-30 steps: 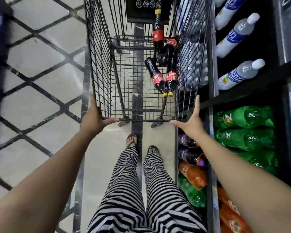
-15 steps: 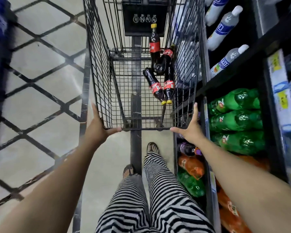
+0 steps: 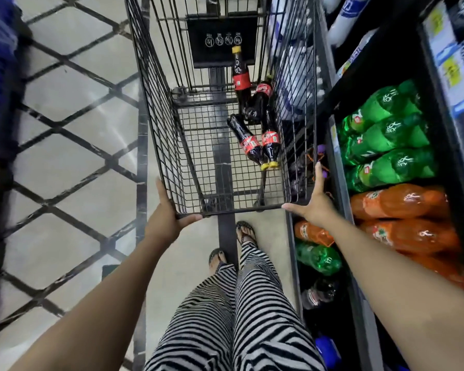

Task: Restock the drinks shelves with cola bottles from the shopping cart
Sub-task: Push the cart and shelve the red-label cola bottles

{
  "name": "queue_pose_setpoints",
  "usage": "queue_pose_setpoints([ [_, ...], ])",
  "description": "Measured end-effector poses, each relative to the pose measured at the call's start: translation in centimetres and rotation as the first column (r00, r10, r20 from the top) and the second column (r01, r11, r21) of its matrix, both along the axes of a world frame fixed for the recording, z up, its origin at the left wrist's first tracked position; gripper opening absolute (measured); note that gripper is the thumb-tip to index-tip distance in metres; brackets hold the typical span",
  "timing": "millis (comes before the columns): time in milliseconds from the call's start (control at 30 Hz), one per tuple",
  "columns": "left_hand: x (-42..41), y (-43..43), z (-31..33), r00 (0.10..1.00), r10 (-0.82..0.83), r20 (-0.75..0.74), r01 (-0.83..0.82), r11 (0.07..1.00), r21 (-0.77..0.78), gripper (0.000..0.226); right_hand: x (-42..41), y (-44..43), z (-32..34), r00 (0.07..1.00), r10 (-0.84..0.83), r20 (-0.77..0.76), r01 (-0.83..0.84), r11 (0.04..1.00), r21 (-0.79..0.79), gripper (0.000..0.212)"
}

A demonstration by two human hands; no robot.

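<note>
Rolled further along the shelves point(image 3: 343, 194), the shopping cart point(image 3: 166, 116) is what I'm pushing, left hand point(image 3: 166, 220) and right hand point(image 3: 316, 204) spread flat against its near corners, four cola bottles point(image 3: 255, 121) lying on its floor; next, I judge, halt and reach in for one.
</note>
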State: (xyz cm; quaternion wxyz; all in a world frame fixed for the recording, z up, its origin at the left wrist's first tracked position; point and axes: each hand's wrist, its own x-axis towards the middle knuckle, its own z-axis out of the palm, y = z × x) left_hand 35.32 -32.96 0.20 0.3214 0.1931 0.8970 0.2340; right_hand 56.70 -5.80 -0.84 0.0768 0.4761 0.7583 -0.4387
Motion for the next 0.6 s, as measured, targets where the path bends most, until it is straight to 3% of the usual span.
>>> queue_pose_setpoints([
  [233, 3.1, -6.4, -0.2, 0.995, 0.056, 0.082, -0.058, 0.998, 0.034, 0.138, 4.0, -6.7, -0.7, 0.999, -0.026, -0.040, 0.026, 1.000, 0.000, 0.139],
  [467, 8.3, -13.0, -1.5, 0.992, 0.098, 0.083, -0.091, 0.992, -0.089, 0.143, 9.4, -12.4, -1.1, 1.000, 0.004, -0.029, -0.004, 1.000, 0.018, 0.140],
  [600, 11.8, -16.7, -2.7, 0.990, 0.105, 0.090, -0.098, 0.992, -0.076, 0.145, 12.9, -15.2, -1.2, 1.000, 0.019, -0.003, -0.019, 0.999, 0.027, 0.140],
])
